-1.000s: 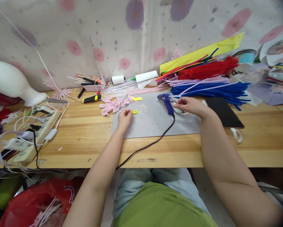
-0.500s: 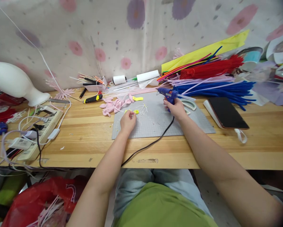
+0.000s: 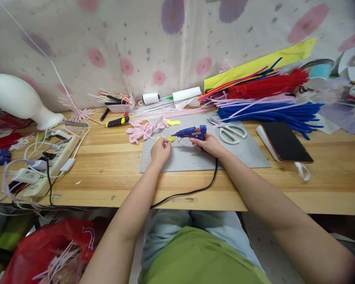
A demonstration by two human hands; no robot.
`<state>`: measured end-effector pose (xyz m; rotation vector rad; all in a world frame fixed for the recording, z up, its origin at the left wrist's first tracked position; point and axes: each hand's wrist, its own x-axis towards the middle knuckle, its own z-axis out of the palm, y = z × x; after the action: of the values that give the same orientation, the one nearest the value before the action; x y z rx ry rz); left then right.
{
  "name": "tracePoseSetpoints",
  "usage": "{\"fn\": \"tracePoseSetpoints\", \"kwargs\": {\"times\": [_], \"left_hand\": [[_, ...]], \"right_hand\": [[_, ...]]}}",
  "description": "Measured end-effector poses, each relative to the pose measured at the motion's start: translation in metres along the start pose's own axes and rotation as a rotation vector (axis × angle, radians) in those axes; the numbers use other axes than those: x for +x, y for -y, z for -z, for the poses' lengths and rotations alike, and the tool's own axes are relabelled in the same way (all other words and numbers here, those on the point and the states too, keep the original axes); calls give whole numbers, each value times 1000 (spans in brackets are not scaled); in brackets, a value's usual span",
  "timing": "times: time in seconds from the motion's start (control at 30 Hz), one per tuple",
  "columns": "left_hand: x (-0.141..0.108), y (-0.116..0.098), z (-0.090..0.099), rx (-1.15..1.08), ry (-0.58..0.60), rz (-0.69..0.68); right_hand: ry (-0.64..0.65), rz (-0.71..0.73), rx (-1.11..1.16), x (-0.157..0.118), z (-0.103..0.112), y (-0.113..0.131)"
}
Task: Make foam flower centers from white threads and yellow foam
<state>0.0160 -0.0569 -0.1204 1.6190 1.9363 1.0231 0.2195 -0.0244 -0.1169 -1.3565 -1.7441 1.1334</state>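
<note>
My right hand [image 3: 209, 145] is wrapped round the handle of a blue hot glue gun [image 3: 193, 133] with a clear glue stick out of its back. The gun lies level, its nozzle pointing left, close to a small yellow piece [image 3: 171, 139] at the fingertips of my left hand [image 3: 161, 151]. The left fingers are pinched on that piece; whether the nozzle touches it I cannot tell. Pink fuzzy shapes [image 3: 143, 131] lie beyond the left hand, beside a yellow strip [image 3: 173, 122]. Scissors [image 3: 229, 135] rest behind my right hand on the grey cutting mat [image 3: 177, 162].
The glue gun's black cord [image 3: 183, 193] runs over the table's front edge. Bundles of pipe cleaners [image 3: 272, 112] stand at the back right, with a phone [image 3: 286, 142] in front. At the left are a power strip [image 3: 48, 173], a box cutter [image 3: 117, 122] and a white foam head [image 3: 20, 100].
My right hand has brought the glue gun down and left, turning its nozzle toward the yellow piece. The scissors are now more exposed. My left hand has stayed nearly still.
</note>
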Motion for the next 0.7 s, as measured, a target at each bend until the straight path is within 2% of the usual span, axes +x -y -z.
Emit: {"fn": "tracePoseSetpoints", "kwargs": {"times": [0.2,0.7], "left_hand": [[1,3,-2,-30,-10,2],[2,5,-3,-48,-11,-12]], "right_hand": [[-22,-31,-106,-1,-2,-1],[-14,-25,-127,-2,-2,3]]}}
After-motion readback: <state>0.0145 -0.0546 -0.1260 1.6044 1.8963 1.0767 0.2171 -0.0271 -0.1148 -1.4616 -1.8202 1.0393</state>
